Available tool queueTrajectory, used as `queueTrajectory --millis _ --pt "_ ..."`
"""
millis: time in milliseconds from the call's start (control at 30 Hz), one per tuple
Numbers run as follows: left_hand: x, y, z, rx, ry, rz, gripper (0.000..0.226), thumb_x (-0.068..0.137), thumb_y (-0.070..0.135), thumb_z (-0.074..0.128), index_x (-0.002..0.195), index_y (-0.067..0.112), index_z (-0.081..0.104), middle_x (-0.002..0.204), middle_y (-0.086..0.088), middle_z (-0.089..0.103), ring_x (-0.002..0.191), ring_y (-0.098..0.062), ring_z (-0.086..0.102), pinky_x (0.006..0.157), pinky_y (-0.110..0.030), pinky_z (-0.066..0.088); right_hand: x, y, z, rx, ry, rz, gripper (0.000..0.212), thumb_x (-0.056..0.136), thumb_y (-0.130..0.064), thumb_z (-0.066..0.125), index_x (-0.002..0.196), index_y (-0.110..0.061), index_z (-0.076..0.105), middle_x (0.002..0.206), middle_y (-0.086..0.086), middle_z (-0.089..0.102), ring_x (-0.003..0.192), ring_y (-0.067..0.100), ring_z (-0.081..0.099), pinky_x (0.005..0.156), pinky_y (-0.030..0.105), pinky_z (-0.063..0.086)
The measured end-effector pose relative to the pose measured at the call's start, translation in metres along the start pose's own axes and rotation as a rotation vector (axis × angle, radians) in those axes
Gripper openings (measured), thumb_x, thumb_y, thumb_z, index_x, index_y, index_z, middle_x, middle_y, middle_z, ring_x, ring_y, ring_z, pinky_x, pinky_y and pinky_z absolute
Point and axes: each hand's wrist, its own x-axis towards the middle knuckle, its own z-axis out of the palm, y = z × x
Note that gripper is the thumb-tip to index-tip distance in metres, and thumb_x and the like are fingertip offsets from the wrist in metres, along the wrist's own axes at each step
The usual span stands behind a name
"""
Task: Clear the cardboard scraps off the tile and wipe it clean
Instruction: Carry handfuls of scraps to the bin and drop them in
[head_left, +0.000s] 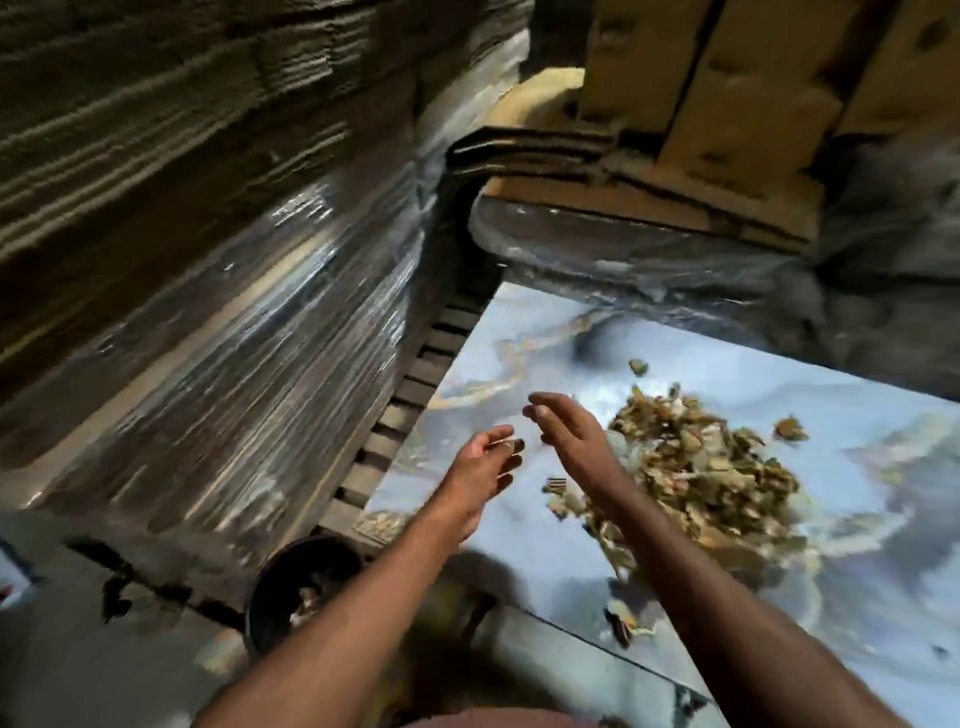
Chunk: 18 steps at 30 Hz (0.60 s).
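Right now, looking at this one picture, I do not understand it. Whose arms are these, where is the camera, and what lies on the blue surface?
There is no machine here. A person wears the camera on the head, so it looks down along their own arms. The left hand seems to pinch a small scrap; blur makes this uncertain. The right hand is open, fingers straight, above the marbled blue tile. A pile of cardboard scraps lies on the tile. A dark bucket stands below its near-left edge.

Scrap pile (696, 467) lies on the tile (857, 519), right of both hands. Bucket (301, 587) stands left, below the tile's near corner.
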Motion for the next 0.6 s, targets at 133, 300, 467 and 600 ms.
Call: queueTrajectory --millis 133,300,467,600 --pt "0.005 -0.013 0.090 0.180 -0.174 -0.010 0.019 0.098 0.018 0.054 0.117 0.022 0.057 0.110 0.001 0.065 0.095 -0.010 0.060 0.081 -0.026 0.044 -0.033 0.030 -0.095 -0.083 0.204 -0.001 0.031 0.095 -0.031 0.056 0.118 -0.012 0.064 0.109 0.005 0.069 0.099 0.014 0.065 0.078 0.019 0.051" --pt "0.018 -0.041 0.162 0.393 -0.188 0.061 0.025 0.098 0.018 0.055 0.123 0.019 0.059 0.121 -0.006 0.062 0.106 -0.015 0.060 0.081 -0.029 0.052 -0.073 0.065 -0.171 -0.375 0.306 0.041 0.031 0.095 -0.023 0.063 0.125 -0.012 0.060 0.111 0.002 0.066 0.094 0.012 0.064 0.078 0.028 0.056" --pt "0.023 -0.071 0.195 0.549 0.232 0.061 0.015 0.098 0.025 0.054 0.111 0.025 0.061 0.092 0.004 0.065 0.074 -0.017 0.063 0.068 -0.033 0.053 -0.091 0.079 -0.201 -0.888 0.080 0.249 0.062 0.087 -0.050 0.066 0.138 -0.021 0.045 0.132 0.011 0.051 0.116 0.023 0.051 0.096 0.036 0.047" --pt "0.024 -0.083 0.193 0.775 0.391 0.067 0.019 0.092 0.032 0.059 0.110 0.034 0.059 0.118 0.000 0.061 0.097 -0.024 0.064 0.087 -0.041 0.051 -0.095 0.101 -0.175 -0.992 -0.108 0.291 0.093 0.076 -0.052 0.077 0.148 -0.034 0.021 0.140 0.017 0.041 0.123 0.028 0.047 0.099 0.052 0.049"
